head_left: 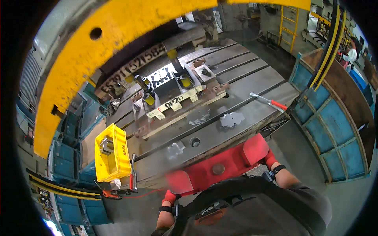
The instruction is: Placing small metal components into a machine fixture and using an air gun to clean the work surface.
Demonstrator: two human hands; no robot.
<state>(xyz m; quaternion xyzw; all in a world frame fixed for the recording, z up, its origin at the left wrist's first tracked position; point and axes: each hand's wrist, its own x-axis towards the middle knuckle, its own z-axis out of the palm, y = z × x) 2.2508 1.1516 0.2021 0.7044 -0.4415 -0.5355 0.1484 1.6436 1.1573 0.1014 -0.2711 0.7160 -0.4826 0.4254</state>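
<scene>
A long red console [204,170] stretches in front of my body, along the near side of the press table. It has a raised cover at each end and a round dark knob [218,169] in the middle. My left hand [169,197], in a red glove, reaches to the outer edge of the left cover [180,182]. At the far end my gloved right hand [270,158] is against the right cover [256,149]. The covers hide the fingers of both hands, so their grip does not show. Each wrist wears a dark strap.
A slotted metal press bed [252,94] carries a die [173,100] under the yellow press frame [130,27]. Flat metal pieces [232,119] lie on it. A red-handled wrench [269,102] rests at right, another [132,173] beside a yellow crate [123,153]. Blue bins stand both sides.
</scene>
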